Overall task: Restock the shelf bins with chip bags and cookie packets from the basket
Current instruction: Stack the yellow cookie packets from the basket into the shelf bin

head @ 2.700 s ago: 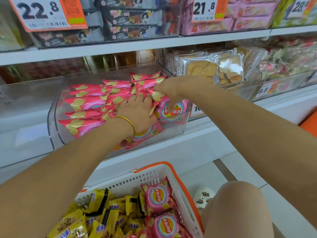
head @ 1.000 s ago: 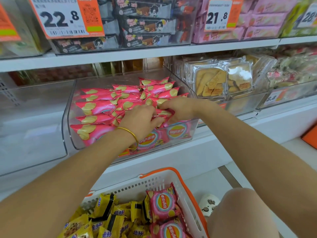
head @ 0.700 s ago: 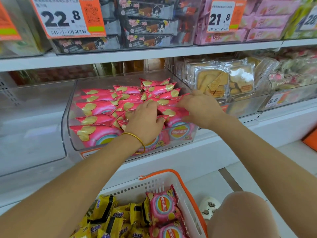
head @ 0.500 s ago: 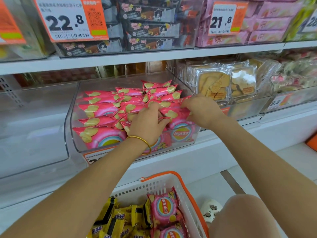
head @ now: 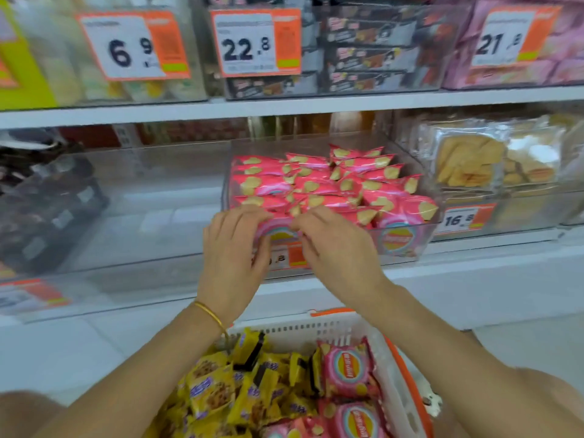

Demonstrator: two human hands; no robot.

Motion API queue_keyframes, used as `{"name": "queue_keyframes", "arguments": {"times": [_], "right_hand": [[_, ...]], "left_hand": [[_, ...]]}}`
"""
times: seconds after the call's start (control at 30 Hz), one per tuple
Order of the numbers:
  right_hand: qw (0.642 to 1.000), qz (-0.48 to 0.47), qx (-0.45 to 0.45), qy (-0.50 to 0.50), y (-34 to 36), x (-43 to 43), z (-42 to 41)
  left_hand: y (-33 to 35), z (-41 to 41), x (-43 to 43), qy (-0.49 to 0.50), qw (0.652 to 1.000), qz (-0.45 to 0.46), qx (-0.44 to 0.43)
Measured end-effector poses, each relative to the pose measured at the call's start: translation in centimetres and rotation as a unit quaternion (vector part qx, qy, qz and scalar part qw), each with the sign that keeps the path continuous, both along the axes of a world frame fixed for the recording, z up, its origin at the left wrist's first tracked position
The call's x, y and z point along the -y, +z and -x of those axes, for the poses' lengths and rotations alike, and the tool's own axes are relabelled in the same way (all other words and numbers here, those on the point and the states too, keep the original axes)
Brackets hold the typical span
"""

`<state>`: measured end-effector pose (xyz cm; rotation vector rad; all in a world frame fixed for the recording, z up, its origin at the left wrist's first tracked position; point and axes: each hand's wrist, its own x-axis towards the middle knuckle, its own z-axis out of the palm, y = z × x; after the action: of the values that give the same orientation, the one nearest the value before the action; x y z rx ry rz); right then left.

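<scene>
Shifted leftward along the bin [head: 374,237], my left hand [head: 234,257] and right hand [head: 338,251] both pinch the front chip bag [head: 278,226], curled over its top.

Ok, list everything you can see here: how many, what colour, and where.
Chip bags: many, pink, packed in the bin.
Bin: one, clear, middle shelf.
Basket: one, white with orange rim, below the shelf.
Cookie packets: many, yellow, basket's left side.
Spare chip bags: at least two, pink, basket's right side.
Biscuit packs: several, clear-wrapped, right of the bin.
Boxes: several, dark, top shelf.
Price tags: at least four, white and orange, bin fronts.
Bangle: one, gold, left wrist.
Left hand: fingers grip the front chip bag.
Right hand: fingers pinch the same bag.
</scene>
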<state>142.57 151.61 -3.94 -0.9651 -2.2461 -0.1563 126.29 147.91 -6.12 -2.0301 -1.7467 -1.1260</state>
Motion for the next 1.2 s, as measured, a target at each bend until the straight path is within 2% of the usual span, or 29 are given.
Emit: {"name": "queue_keyframes", "arguments": {"times": [0.13,0.27,0.43,0.53,0.6,0.67,0.83,0.9,0.97,1.03,1.13,1.2], "right_hand": [[0.995,0.062,0.045,0.061,-2.4,2.2,4.4],[0.972,0.191,0.100,0.088,-4.9,3.8,6.8],[0.927,0.300,0.201,0.099,-10.1,4.7,9.1],[0.877,0.380,0.253,0.149,-12.9,4.9,11.4],[0.836,0.400,0.328,0.183,-14.3,5.3,13.0],[0.827,0.391,0.357,0.187,-15.7,5.6,13.9],[0.837,0.380,0.347,0.188,-18.4,5.9,15.0],[0.840,0.398,0.314,0.196,-18.9,6.0,15.5],[0.838,0.424,0.275,0.207,-18.6,6.1,15.8],[0.832,0.453,0.239,0.213,-17.6,6.0,15.6],[0.819,0.506,0.165,0.213,-14.9,5.7,15.0],[0.812,0.530,0.111,0.217,-12.4,5.7,14.4]], "left_hand": [[-2.1,4.2,5.0,0.042,0.999,-0.010,0.015],[-4.3,8.2,8.8,0.052,0.997,0.044,0.034],[-7.6,12.8,11.8,0.067,0.979,0.184,0.059],[-8.4,14.5,12.2,0.071,0.951,0.296,0.059],[-8.7,14.6,12.5,0.057,0.934,0.347,0.064],[-9.1,14.4,12.6,0.047,0.921,0.381,0.065],[-10.8,13.6,12.2,0.060,0.885,0.460,0.036],[-11.6,13.3,12.1,0.067,0.865,0.497,0.018],[-12.2,13.4,12.1,0.074,0.849,0.522,0.039],[-12.1,13.6,12.1,0.074,0.850,0.517,0.071],[-10.7,14.1,12.0,0.063,0.868,0.476,0.127],[-8.6,14.3,12.4,0.036,0.875,0.442,0.193]]}}
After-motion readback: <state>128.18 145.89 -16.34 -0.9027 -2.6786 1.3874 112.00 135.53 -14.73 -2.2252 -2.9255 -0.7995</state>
